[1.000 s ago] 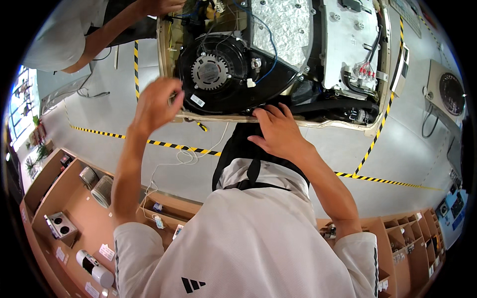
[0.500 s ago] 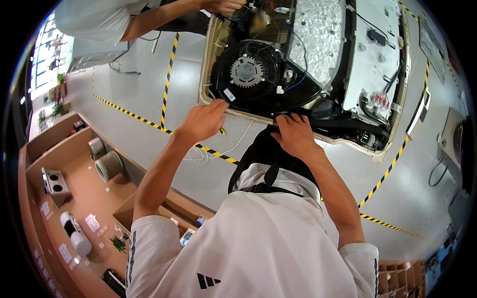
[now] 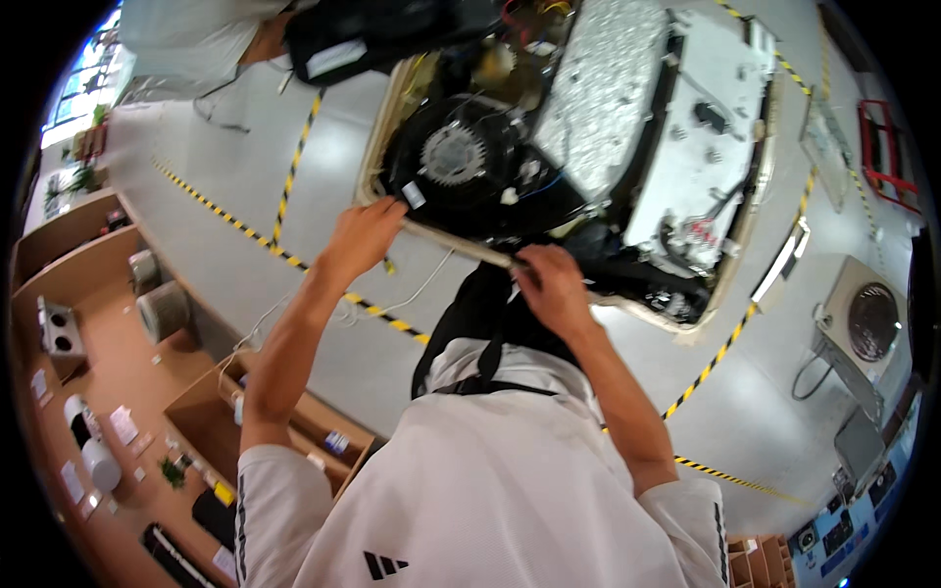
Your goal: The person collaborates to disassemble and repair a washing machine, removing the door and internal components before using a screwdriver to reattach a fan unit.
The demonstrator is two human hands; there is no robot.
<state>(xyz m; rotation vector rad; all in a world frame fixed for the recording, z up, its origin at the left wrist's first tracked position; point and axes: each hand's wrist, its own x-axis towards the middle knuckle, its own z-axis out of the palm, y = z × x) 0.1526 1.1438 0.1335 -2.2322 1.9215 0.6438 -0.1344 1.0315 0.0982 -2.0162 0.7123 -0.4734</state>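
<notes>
An opened appliance (image 3: 368, 167) with a cream rim stands in front of me. Inside it are a round black fan housing (image 3: 402, 162) with a grey toothed motor, a silver foil-covered section (image 3: 608, 98) and a white metal panel (image 3: 701, 127). My left hand (image 3: 368, 232) has its fingers curled over the near left stretch of the rim, beside a white label. Farther right along that edge, my right hand (image 3: 554, 284) is also closed on the rim, its fingertips partly hidden. A black part (image 3: 387, 39) with a white label overlaps the far left corner.
A co-worker's white sleeve (image 3: 196, 49) is at the far left, the hand hidden. Yellow-black tape (image 3: 294, 176) marks the floor. Brown display shelving (image 3: 98, 323) lies left; a beige outdoor unit (image 3: 863, 314) stands right. A thin white cable (image 3: 426, 284) trails below the appliance.
The whole view has shifted, so the appliance appears lower and farther left. The co-worker's bare hand has gone from sight and the black labelled part has appeared. Both my hands stay at the rim.
</notes>
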